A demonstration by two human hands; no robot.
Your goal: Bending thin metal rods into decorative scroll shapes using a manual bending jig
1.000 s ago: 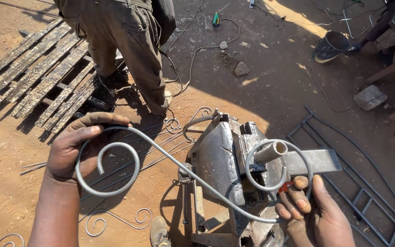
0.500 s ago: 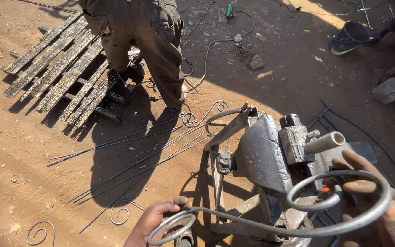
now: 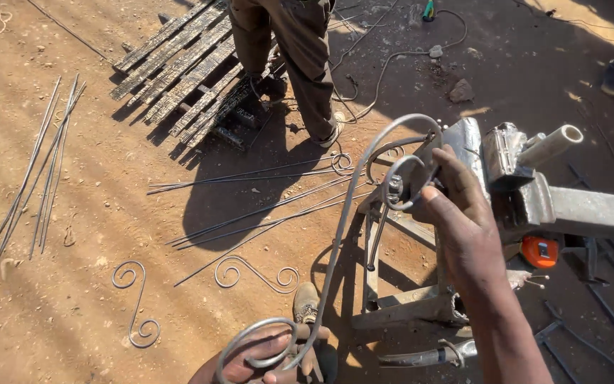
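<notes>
I hold an S-shaped steel scroll [image 3: 337,238] nearly upright in front of me. My left hand [image 3: 264,363] grips its lower curl at the bottom edge of the view. Higher up, my right hand [image 3: 460,203] closes its fingers around the upper curl. That curl lies against the left side of a grey metal bending jig [image 3: 556,203] with a short pipe handle sticking out of it.
Another person's legs [image 3: 296,64] stand beside a slatted grate [image 3: 179,71] on the dirt. Long thin rods [image 3: 257,210] and a second bundle of rods [image 3: 37,171] lie on the ground. Two finished scrolls [image 3: 136,302] rest near my shoe [image 3: 305,302]. An orange tape measure [image 3: 539,251] sits under the jig.
The scroll has swung from lying flat across my front to nearly upright. My right hand rose with the upper curl; my left hand dropped low. The view panned left.
</notes>
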